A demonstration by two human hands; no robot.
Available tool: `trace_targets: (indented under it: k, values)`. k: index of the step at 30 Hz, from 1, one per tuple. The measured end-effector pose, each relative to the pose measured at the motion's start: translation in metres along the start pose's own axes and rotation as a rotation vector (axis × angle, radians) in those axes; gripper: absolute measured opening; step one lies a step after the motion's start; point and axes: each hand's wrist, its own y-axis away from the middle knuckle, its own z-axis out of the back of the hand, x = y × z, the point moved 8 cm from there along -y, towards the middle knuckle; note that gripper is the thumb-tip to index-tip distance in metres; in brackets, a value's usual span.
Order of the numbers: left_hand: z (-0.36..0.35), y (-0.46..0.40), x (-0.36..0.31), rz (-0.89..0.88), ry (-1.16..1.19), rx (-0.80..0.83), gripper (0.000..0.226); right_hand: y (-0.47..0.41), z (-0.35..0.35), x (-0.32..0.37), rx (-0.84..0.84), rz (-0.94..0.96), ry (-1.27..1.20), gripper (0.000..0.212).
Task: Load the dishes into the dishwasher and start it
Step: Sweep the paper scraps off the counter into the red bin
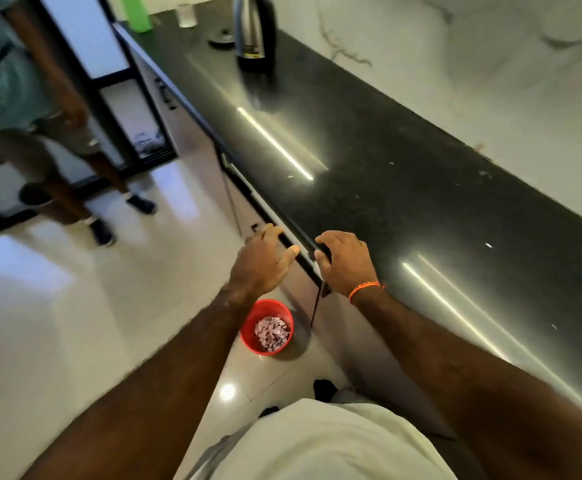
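The dishwasher door's (pixel 275 216) top edge, under the counter (pixel 404 188), is grasped by the right hand (pixel 346 263); the left hand (pixel 263 259), fingers relaxed, is rested against it.

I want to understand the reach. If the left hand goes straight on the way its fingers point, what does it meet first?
Probably the top edge of the dishwasher door under the counter; the left hand looks almost there, though depth is unclear.

Left grip (pixel 265 258) spread; right grip (pixel 343 263) curled.

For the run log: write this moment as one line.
left hand: fingers on dishwasher door top edge | right hand: gripping black stone countertop's edge | dishes: none visible
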Motion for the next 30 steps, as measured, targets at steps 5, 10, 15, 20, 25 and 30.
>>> trace_targets:
  k: [5, 10, 15, 20, 25, 30]
  values:
    - [-0.050, 0.005, -0.072, -0.306, -0.045, 0.153, 0.065, 0.074, 0.041, -0.057, -0.152, -0.263, 0.065, 0.033]
    - [-0.110, 0.039, -0.153, -0.565, -0.065, 0.333, 0.064, 0.177, 0.076, -0.107, -0.291, -0.531, 0.115, 0.034]
    - [-0.156, 0.087, -0.226, -0.771, -0.077, 0.409, 0.063, 0.271, 0.109, -0.143, -0.403, -0.718, 0.149, 0.034]
    - [-0.208, 0.135, -0.297, -0.945, -0.098, 0.491, 0.063, 0.363, 0.136, -0.185, -0.487, -0.920, 0.151, 0.035]
    - [-0.265, 0.188, -0.367, -0.995, -0.073, 0.587, 0.064, 0.451, 0.167, -0.219, -0.615, -1.090, 0.147, 0.035]
    - [-0.317, 0.248, -0.421, -1.111, -0.104, 0.665, 0.066, 0.532, 0.187, -0.250, -0.658, -1.223, 0.161, 0.036]
